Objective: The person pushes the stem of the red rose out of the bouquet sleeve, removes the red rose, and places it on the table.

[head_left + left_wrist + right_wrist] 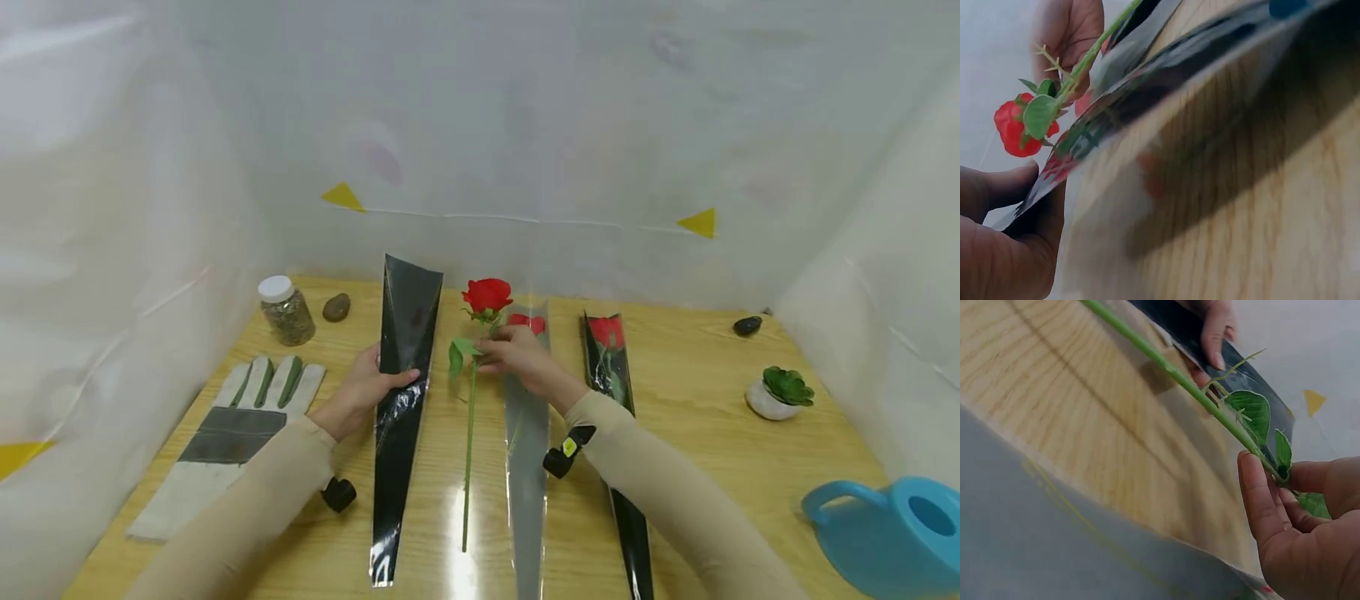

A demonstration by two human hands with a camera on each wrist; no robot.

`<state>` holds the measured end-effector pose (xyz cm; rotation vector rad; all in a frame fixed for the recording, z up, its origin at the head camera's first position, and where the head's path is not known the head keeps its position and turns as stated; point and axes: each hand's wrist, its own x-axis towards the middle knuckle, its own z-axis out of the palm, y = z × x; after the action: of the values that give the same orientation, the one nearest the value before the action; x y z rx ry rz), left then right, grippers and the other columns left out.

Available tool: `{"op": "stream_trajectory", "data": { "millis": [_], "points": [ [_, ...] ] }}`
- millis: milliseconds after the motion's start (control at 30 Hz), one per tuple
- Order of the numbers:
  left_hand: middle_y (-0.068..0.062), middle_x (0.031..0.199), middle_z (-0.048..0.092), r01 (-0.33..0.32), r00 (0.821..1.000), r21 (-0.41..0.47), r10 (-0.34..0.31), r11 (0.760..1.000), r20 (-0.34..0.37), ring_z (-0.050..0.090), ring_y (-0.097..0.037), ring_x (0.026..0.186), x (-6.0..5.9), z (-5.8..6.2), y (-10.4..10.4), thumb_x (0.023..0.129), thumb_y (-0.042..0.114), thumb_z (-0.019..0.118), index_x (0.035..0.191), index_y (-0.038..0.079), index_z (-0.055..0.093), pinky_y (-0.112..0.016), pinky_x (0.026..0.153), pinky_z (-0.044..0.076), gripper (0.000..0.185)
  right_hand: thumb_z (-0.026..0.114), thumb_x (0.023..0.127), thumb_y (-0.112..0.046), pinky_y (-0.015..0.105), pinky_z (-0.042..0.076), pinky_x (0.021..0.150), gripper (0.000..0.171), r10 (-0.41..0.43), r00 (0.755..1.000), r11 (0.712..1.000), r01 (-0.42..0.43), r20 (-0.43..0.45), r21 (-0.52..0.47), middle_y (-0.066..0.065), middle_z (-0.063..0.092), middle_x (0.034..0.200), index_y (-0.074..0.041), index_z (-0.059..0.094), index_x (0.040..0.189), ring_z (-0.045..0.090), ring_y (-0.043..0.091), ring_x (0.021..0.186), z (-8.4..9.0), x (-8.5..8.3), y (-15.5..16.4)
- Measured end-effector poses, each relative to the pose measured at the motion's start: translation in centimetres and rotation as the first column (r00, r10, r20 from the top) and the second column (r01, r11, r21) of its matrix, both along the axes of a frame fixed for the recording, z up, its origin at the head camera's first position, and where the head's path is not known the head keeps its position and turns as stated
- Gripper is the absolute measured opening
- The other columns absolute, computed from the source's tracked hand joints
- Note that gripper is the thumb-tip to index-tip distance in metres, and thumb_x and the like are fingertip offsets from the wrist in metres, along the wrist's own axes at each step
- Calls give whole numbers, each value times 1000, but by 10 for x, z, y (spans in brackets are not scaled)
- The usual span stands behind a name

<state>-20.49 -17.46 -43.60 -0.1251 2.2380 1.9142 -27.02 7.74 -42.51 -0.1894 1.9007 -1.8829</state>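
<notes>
My left hand (365,390) grips a long black flower sleeve (397,433) by its upper part, thumb across the front and fingers behind. Wide at the top and narrow at the bottom, the sleeve has a glossy clear front. To its right, my right hand (517,357) pinches the stem of a red rose (487,297) just under the bloom, as the right wrist view also shows. The green stem (1179,378) hangs down bare at its lower end, with leaves (1250,412) near the fingers. In the left wrist view the bloom (1016,128) is beside the sleeve's top edge.
A grey sleeve (527,467) and another black sleeve (632,533), each with a red rose, lie to the right. A work glove (225,442), a lidded jar (288,312) and a stone (337,307) are left. A black stone (747,326), potted succulent (776,398) and blue watering can (885,533) are right.
</notes>
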Motion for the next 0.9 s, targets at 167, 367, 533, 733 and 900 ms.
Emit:
{"op": "stream_trajectory", "data": {
  "millis": [167, 367, 533, 733, 900],
  "points": [
    [-17, 143, 46, 9, 1000, -15, -9, 1000, 20, 46, -35, 128, -5, -6, -7, 91, 6, 72, 146, 4, 42, -49, 101, 40, 63, 63, 97, -4, 37, 57, 74, 31, 5, 1000, 995, -8, 25, 96, 22, 65, 101, 16, 56, 119, 69, 22, 75, -11, 0, -21],
    [-17, 156, 28, 10, 998, -80, -6, 997, 56, 25, -37, 142, -11, -7, -10, 90, 14, 75, 155, 4, 25, -52, 110, 28, 82, 64, 96, -3, 34, 57, 67, 24, -44, 999, 989, 41, 19, 143, 21, 67, 92, 15, 59, 112, 69, 22, 69, -17, -6, -29],
    [-25, 156, 23, -18, 995, -84, 26, 996, 99, 27, -41, 140, -12, -8, -14, 91, 12, 74, 156, 2, 13, -53, 110, 27, 90, 64, 96, -5, 32, 57, 65, 20, -68, 998, 980, 68, -3, 185, 20, 67, 91, 12, 60, 106, 69, 23, 68, -18, -12, -27],
    [-28, 149, 34, -58, 993, -56, 64, 997, 102, 41, -40, 132, -14, -11, -19, 91, 1, 70, 156, 6, 11, -52, 105, 35, 87, 63, 97, -3, 33, 57, 67, 20, -65, 998, 976, 63, 1, 209, 21, 67, 92, 12, 59, 109, 69, 24, 71, -20, -13, -28],
    [-33, 147, 32, -77, 995, -88, 82, 993, 58, 36, -45, 133, -12, -9, -22, 90, -7, 66, 157, 8, 8, -56, 104, 34, 89, 61, 98, -3, 32, 57, 65, 19, -73, 997, 972, 76, -23, 221, 21, 66, 91, 11, 58, 110, 69, 23, 70, -21, -12, -33]
  ]
}}
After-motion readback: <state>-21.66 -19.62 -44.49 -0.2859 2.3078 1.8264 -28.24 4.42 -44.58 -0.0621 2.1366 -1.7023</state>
